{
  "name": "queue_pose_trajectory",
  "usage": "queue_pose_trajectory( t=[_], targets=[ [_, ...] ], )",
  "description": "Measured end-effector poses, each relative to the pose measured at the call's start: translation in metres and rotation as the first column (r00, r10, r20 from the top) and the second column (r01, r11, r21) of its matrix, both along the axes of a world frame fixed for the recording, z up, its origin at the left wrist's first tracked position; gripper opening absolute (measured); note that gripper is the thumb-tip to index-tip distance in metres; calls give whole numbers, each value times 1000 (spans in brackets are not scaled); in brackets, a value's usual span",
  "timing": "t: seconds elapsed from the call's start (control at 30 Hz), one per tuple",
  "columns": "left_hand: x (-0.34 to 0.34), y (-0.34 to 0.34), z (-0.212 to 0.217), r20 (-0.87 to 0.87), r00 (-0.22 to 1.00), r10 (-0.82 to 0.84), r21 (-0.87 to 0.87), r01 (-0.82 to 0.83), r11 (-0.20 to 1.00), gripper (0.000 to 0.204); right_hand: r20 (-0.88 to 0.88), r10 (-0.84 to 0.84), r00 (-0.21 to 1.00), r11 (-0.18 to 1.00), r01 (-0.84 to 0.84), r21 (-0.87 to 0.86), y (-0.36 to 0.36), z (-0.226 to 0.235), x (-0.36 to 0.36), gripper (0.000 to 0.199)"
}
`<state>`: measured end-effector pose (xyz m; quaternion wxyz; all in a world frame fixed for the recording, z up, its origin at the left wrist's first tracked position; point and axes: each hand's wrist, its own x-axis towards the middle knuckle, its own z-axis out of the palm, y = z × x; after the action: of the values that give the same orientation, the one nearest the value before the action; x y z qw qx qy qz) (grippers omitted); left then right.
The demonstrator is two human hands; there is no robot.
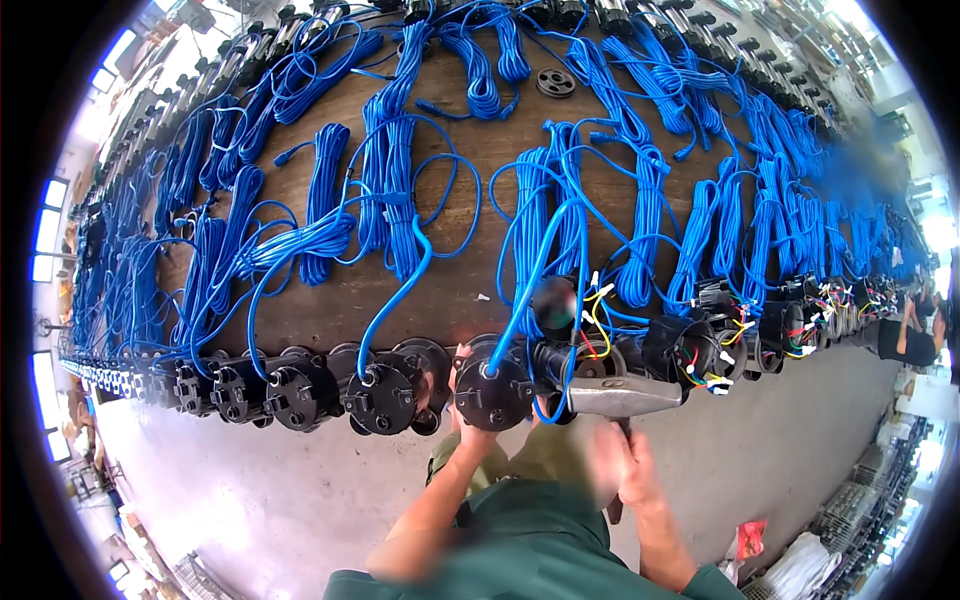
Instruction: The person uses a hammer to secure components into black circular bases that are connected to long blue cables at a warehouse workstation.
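My left hand [474, 436] is wrapped round a black round motor housing [493, 396] at the table's near edge. Its fingers are partly hidden behind the housing, whose end cap faces me with a blue cable [520, 315] rising from its top. In my right hand [622, 462] is the handle of a hammer. The grey metal hammer head [625, 397] lies level, just right of the held housing and in front of open housings. A loose blue cable loop hangs between housing and hammer head.
Capped black housings [302, 388] line the edge to the left. Open ones [690, 352] with coloured wires and white connectors continue right. Bundled blue cables [392, 190] cover much of the brown table [440, 290], with a small pulley wheel [555, 83] farther back. Another person [905, 338] is at far right.
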<state>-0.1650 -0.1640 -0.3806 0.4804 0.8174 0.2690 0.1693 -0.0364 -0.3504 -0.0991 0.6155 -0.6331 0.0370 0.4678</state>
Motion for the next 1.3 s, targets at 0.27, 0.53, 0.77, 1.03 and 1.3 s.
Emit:
queue_pose_trajectory(
  t=[0.27, 0.53, 0.77, 1.03, 1.3],
  targets=[
    [12, 0, 20, 56, 998, 28, -118, -21, 993, 64, -43, -70, 997, 995, 73, 70, 6, 41, 10, 30],
    [1, 13, 112, -211, 975, -66, 103, 90, 991, 93, 83, -46, 995, 996, 40, 74, -3, 45, 3, 28],
    [-49, 26, 193, -163, 987, 6, -258, -48, 965, 91, 552, 103, 827, 948, 87, -307, 0, 104, 12, 21],
    [-25, 27, 209, 45, 997, -63, -315, 74, 946, 140, 513, -2, 858, 907, 218, -361, -16, 67, -15, 39],
    [51, 48, 220, 380, 924, 34, -154, 27, 988, 128, 465, -65, 883, 982, 140, -129, 50, 134, -55, 26]
  ],
)
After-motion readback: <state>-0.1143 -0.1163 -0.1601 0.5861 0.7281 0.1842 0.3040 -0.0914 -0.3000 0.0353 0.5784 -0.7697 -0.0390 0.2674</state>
